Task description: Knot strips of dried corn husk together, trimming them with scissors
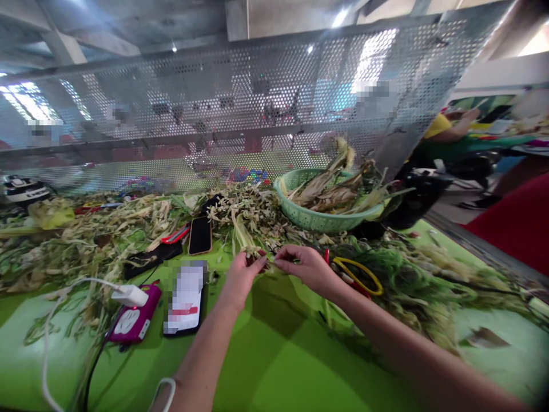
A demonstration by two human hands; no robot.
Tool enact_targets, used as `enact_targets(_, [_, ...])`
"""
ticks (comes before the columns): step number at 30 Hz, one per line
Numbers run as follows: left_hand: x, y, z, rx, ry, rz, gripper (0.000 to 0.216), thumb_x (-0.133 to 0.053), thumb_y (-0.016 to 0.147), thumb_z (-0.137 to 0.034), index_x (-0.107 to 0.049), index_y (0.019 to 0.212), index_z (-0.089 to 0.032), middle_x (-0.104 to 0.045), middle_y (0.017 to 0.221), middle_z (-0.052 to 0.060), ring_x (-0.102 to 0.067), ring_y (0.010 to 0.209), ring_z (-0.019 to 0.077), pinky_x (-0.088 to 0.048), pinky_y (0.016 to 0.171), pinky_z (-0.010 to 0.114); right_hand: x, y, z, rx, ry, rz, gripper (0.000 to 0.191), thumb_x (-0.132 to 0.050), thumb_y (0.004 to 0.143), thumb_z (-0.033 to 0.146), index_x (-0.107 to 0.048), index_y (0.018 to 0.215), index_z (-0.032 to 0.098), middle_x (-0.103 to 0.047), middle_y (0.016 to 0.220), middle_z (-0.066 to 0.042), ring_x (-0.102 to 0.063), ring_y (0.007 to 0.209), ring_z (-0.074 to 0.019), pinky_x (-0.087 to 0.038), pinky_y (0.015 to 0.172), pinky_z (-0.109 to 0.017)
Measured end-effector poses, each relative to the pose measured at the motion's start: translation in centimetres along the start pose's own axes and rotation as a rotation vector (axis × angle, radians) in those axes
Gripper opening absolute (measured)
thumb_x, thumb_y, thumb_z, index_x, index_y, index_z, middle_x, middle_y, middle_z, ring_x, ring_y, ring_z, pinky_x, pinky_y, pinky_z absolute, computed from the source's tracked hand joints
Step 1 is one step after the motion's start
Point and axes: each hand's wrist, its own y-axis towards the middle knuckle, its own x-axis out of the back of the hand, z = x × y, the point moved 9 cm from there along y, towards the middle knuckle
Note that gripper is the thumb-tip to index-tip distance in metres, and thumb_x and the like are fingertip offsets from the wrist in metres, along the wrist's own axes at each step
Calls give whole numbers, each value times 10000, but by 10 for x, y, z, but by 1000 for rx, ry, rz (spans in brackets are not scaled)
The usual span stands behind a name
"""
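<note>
In the middle of the head view my left hand [246, 273] is closed around a pale dried corn husk [242, 237], which sticks up and away from me. My right hand [302, 264] is beside it, thumb and fingers pinched together at the husk's near end. What lies between those fingertips is too small to make out. Just right of my right hand lies a tool with a yellow loop handle [359, 276] and red parts, partly hidden by my forearm.
A green plastic basket [319, 220] of husks stands behind, before a perforated metal screen [240, 114]. Husk scraps [94, 234] spread left; green fibres [398, 272] lie right. Two phones [200, 236], a red cutter [175, 234] and a purple power strip [136, 320] with cables lie left.
</note>
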Motion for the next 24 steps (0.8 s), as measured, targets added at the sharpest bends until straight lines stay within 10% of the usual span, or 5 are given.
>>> enact_targets(9, [-9, 3, 2, -15, 149, 152, 312, -779, 633, -351, -668, 844, -149, -688, 786, 57, -607, 729, 172, -464, 733, 297, 15, 1, 13, 103, -271, -124, 164, -561, 857, 295, -586, 729, 196, -629, 732, -24, -564, 717, -178, -426, 672, -282])
enact_targets(16, [10, 5, -14, -78, 68, -45, 294, -786, 607, -322, -658, 805, -145, -664, 690, 21, -597, 654, 148, -459, 683, 271, 34, -11, 49, 260, -480, -321, 75, -614, 849, 296, -680, 874, 269, -650, 1129, -44, -525, 1061, -254, -337, 915, -416])
enact_targets(24, [11, 3, -15, -75, 44, -59, 309, -775, 633, -333, -640, 834, -142, -665, 731, 25, -610, 685, 153, -471, 717, 285, 12, -2, 23, 194, -364, -127, 112, -662, 809, 312, -694, 737, 232, -666, 1007, -55, -542, 953, -236, -390, 850, -399])
